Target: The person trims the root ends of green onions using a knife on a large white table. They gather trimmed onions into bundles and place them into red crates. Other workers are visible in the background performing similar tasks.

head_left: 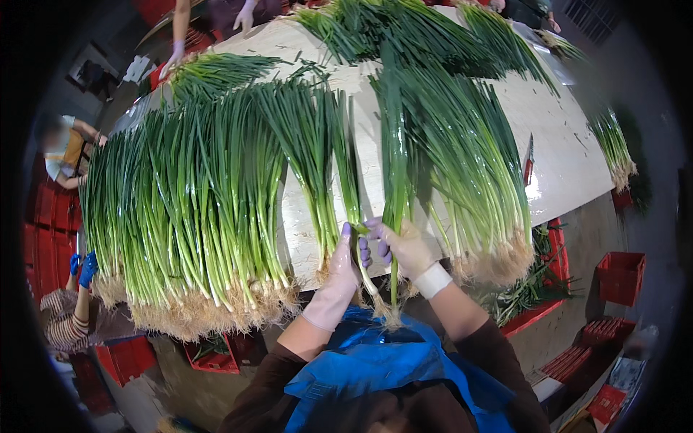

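My gloved left hand (343,265) is closed around the pale lower stem of a green onion (351,189). My gloved right hand (409,248) is beside it, fingers curled at the stem of another green onion (398,189), whose roots hang over the blue apron (373,362). A scrap of green leaf lies between the fingertips of both hands. A small bunch of green onions (311,173) rests just left of my hands, with a wide row of them (211,189) further left, roots towards me. Another heap (471,168) lies to the right.
A knife with a red handle (529,165) lies at the table's (568,173) right. More green onions cover the far side (422,32). Red crates (621,277) stand on the floor. Several people work around the table; one wears blue gloves (87,269).
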Demonstrator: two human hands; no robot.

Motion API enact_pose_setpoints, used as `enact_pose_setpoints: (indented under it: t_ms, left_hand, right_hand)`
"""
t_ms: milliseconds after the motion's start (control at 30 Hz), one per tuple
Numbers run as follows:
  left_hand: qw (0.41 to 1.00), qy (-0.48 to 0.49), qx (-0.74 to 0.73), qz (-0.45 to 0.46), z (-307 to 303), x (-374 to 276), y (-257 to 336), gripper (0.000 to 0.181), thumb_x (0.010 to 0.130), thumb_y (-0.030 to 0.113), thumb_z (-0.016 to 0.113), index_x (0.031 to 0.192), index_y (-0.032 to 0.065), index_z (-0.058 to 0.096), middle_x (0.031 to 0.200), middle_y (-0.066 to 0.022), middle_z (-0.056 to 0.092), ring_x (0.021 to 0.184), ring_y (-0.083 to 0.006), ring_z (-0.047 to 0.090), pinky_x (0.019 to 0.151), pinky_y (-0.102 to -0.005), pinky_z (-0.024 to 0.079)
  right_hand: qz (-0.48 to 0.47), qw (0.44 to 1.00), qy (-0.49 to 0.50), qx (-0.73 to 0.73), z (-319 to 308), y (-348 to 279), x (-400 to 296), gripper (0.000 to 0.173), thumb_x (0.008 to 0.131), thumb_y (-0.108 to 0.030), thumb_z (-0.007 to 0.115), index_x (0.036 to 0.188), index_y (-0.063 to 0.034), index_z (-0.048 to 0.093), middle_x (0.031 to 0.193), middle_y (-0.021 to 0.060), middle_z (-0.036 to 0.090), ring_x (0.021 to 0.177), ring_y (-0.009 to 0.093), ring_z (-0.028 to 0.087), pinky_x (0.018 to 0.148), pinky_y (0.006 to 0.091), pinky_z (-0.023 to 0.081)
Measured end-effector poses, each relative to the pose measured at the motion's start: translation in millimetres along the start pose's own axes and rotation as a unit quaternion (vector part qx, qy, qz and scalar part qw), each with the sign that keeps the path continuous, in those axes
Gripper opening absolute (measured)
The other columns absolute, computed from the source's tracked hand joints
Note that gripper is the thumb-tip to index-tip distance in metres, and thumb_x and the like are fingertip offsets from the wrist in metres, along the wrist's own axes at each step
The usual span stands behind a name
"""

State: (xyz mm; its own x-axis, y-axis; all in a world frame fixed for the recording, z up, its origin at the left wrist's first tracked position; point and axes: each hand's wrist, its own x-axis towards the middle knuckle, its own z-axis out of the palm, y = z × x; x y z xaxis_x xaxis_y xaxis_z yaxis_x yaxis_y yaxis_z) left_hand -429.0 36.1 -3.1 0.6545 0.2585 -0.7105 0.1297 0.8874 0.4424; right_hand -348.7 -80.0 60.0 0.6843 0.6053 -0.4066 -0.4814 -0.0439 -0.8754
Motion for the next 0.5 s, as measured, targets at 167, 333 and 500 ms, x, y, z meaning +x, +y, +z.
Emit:
enact_pose_setpoints:
  t_ms: [167,333,500]
  left_hand:
    - [0.997,0.051,0.055,0.036,9,33,10,0.033,0.102,0.031,0.044,0.105,0.0017,0.059,0.075,-0.0061,0.057,0.057,-0.0129,0.047,0.052,-0.0267,0.045]
    - [0.981,0.084,0.162,0.059,8,55,14,0.027,0.101,0.026,0.045,0.102,0.0031,0.06,0.071,-0.0031,0.055,0.058,-0.0115,0.047,0.051,-0.0242,0.045]
    - [0.954,0.118,0.255,0.106,0,77,14,0.026,0.1,0.024,0.048,0.098,0.0029,0.063,0.071,-0.0025,0.055,0.059,-0.0098,0.05,0.049,-0.0241,0.044]
  right_hand:
    - [-0.007,1.0,0.009,0.005,-26,-1,-46,0.022,0.095,-0.016,0.055,0.112,-0.0035,0.061,0.087,0.0043,0.067,0.055,0.004,0.051,0.047,0.0196,0.04]
    - [-0.052,0.994,0.094,0.023,-75,-30,-113,0.023,0.095,-0.014,0.054,0.112,-0.0003,0.06,0.084,0.0055,0.066,0.056,0.005,0.052,0.046,0.0185,0.039]
    - [-0.149,0.95,0.259,0.096,-147,-34,-197,0.025,0.094,-0.015,0.054,0.112,0.0021,0.06,0.085,0.0074,0.065,0.054,0.006,0.051,0.046,0.0193,0.039]
